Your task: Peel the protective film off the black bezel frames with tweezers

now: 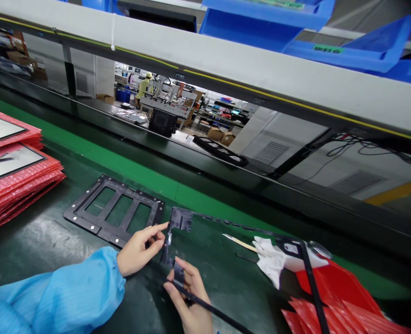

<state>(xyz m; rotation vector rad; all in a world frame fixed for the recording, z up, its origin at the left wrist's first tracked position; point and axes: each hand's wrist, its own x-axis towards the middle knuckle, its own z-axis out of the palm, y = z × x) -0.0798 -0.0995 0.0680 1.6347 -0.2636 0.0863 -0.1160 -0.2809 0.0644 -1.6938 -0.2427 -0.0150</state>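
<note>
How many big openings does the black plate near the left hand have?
3 in the black plate: a left opening, a middle opening and a right opening, the one nearest the left hand. None looks hidden.

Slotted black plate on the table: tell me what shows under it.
Through the openings of the slotted black plate, the dark green table shows. Whatever lies beneath its solid bars and rim is covered, and the left hand hides its near right corner.
</note>
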